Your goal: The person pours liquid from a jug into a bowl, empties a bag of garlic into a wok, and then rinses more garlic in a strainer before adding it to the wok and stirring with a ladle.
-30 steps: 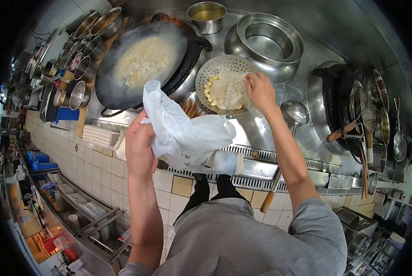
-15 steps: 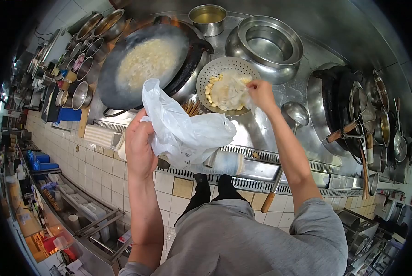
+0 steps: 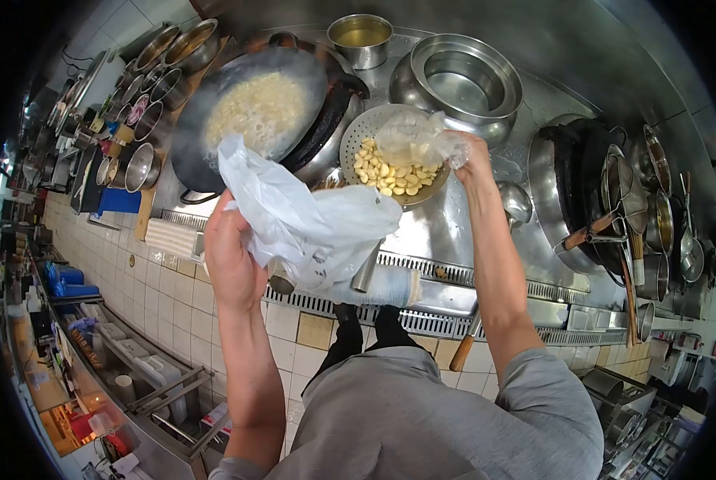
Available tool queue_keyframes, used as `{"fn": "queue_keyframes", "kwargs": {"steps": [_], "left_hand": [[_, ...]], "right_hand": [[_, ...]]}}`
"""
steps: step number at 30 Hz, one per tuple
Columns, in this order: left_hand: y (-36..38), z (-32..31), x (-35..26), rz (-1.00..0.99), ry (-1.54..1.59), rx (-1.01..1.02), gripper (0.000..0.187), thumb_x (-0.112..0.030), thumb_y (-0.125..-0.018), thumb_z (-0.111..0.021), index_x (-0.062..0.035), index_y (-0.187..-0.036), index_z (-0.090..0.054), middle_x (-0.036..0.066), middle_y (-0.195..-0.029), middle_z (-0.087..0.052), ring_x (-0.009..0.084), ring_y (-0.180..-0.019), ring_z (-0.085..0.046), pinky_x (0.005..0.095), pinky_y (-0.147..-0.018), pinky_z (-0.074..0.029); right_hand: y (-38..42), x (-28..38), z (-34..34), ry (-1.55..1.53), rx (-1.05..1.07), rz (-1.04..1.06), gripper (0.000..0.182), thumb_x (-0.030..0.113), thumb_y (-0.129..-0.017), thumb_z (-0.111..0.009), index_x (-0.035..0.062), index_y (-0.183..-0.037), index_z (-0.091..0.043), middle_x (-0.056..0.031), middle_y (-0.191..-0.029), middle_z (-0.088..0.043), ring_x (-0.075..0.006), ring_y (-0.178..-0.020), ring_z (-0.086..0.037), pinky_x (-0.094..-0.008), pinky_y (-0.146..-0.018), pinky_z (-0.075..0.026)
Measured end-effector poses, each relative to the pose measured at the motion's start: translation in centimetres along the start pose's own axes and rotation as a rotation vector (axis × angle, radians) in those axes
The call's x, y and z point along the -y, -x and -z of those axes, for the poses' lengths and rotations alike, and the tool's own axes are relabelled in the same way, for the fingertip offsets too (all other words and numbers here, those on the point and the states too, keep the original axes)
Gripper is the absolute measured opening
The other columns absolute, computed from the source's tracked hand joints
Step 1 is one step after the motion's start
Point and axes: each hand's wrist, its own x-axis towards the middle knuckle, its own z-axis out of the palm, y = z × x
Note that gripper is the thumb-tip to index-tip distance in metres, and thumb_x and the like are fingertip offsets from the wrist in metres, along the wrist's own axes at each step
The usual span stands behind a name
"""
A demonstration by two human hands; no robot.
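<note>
My left hand (image 3: 234, 252) is closed on a crumpled white plastic bag (image 3: 298, 216), which hangs in front of the stove edge. My right hand (image 3: 472, 160) grips a clear plastic bag (image 3: 414, 138) over the far right side of a perforated strainer (image 3: 360, 130). Pale yellow garlic-like cloves (image 3: 390, 178) lie in the strainer. Left of it, a large black wok (image 3: 190, 136) holds bubbling pale pieces (image 3: 254, 112) and gives off steam.
A pot of yellow liquid (image 3: 360, 34) and a round steel pot (image 3: 486, 120) stand behind the strainer. A ladle (image 3: 515, 202) lies to the right, near another wok (image 3: 544, 188) with hanging strainers (image 3: 620, 180). Steel bowls (image 3: 143, 166) stand left.
The clear bag has lifted off the cloves and moved up and right with my right hand, showing more cloves. My left hand and the white bag have shifted slightly left.
</note>
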Motion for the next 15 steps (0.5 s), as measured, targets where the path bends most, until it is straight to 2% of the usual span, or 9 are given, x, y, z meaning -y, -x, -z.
{"fn": "queue_keyframes", "kwargs": {"steps": [2, 5, 7, 9, 11, 13, 14, 15], "left_hand": [[-0.5, -1.5, -0.7, -0.006, 0.049, -0.151, 0.036, -0.010, -0.088, -0.041, 0.0068, -0.118, -0.054, 0.012, -0.109, -0.063, 0.0172, -0.096, -0.062, 0.0303, -0.086, -0.048], [-0.9, -2.5, -1.3, -0.100, 0.043, -0.181, 0.035, -0.010, -0.089, -0.040, 0.0063, -0.117, -0.054, 0.012, -0.110, -0.062, 0.0180, -0.097, -0.061, 0.0308, -0.087, -0.048], [-0.9, -1.3, -0.9, -0.116, 0.026, -0.162, 0.030, -0.013, -0.091, -0.041, 0.0035, -0.112, -0.056, 0.011, -0.109, -0.061, 0.0184, -0.098, -0.060, 0.0320, -0.088, -0.048], [-2.1, -1.9, -0.7, -0.187, 0.054, -0.221, 0.025, -0.016, -0.093, -0.043, 0.0005, -0.107, -0.057, 0.009, -0.109, -0.061, 0.0189, -0.099, -0.059, 0.0339, -0.088, -0.047], [-2.8, -2.9, -0.7, -0.202, 0.056, -0.226, 0.025, -0.019, -0.095, -0.043, -0.0024, -0.107, -0.057, 0.009, -0.111, -0.061, 0.0204, -0.101, -0.059, 0.0345, -0.089, -0.047], [-3.7, -3.6, 0.2, -0.160, 0.269, -0.400, 0.029, -0.022, -0.096, -0.041, -0.0038, -0.113, -0.056, 0.008, -0.114, -0.061, 0.0221, -0.105, -0.058, 0.0365, -0.092, -0.046], [-4.4, -2.7, 2.4, -0.144, 0.246, -0.419, 0.036, -0.028, -0.098, -0.037, -0.0065, -0.124, -0.051, 0.010, -0.126, -0.056, 0.0258, -0.117, -0.052, 0.0454, -0.098, -0.042], [-4.5, -1.8, 5.3, 0.051, 0.335, -0.353, 0.041, -0.032, -0.099, -0.035, -0.0078, -0.130, -0.046, 0.010, -0.133, -0.051, 0.0274, -0.123, -0.048, 0.0505, -0.101, -0.038]], "right_hand": [[-0.5, -2.2, 0.5, 0.016, -0.065, -0.035, 0.007, -0.003, -0.080, -0.061, -0.0078, -0.082, -0.066, -0.0154, -0.074, -0.065, -0.0246, -0.056, -0.064, -0.0341, -0.043, -0.050], [-0.3, -0.9, 0.0, 0.092, -0.124, -0.006, 0.008, -0.005, -0.079, -0.058, -0.0086, -0.083, -0.064, -0.0157, -0.073, -0.063, -0.0247, -0.057, -0.064, -0.0353, -0.045, -0.051], [0.3, -1.3, 0.8, -0.032, -0.026, -0.077, 0.007, -0.008, -0.076, -0.061, -0.0084, -0.083, -0.064, -0.0154, -0.073, -0.063, -0.0231, -0.060, -0.064, -0.0351, -0.049, -0.052], [0.1, -1.3, 1.6, 0.024, 0.027, -0.079, 0.009, -0.005, -0.077, -0.064, -0.0089, -0.085, -0.064, -0.0147, -0.076, -0.065, -0.0210, -0.060, -0.064, -0.0323, -0.052, -0.053], [2.7, 0.8, -1.2, -0.011, -0.077, 0.011, 0.012, 0.001, -0.080, -0.065, -0.0096, -0.086, -0.064, -0.0146, -0.078, -0.066, -0.0195, -0.060, -0.064, -0.0313, -0.053, -0.053], [4.1, 2.3, -2.2, 0.013, -0.067, 0.020, 0.013, 0.003, -0.080, -0.063, -0.0067, -0.088, -0.066, -0.0121, -0.079, -0.067, -0.0181, -0.061, -0.064, -0.0305, -0.056, -0.053], [5.5, 2.8, -3.3, 0.168, -0.038, 0.093, 0.012, 0.004, -0.079, -0.065, -0.0038, -0.088, -0.068, -0.0099, -0.078, -0.067, -0.0162, -0.064, -0.064, -0.0285, -0.057, -0.052], [6.8, 2.9, -4.5, 0.324, -0.015, 0.168, 0.012, 0.004, -0.078, -0.066, -0.0010, -0.088, -0.070, -0.0076, -0.077, -0.068, -0.0143, -0.066, -0.064, -0.0264, -0.059, -0.051]]}}
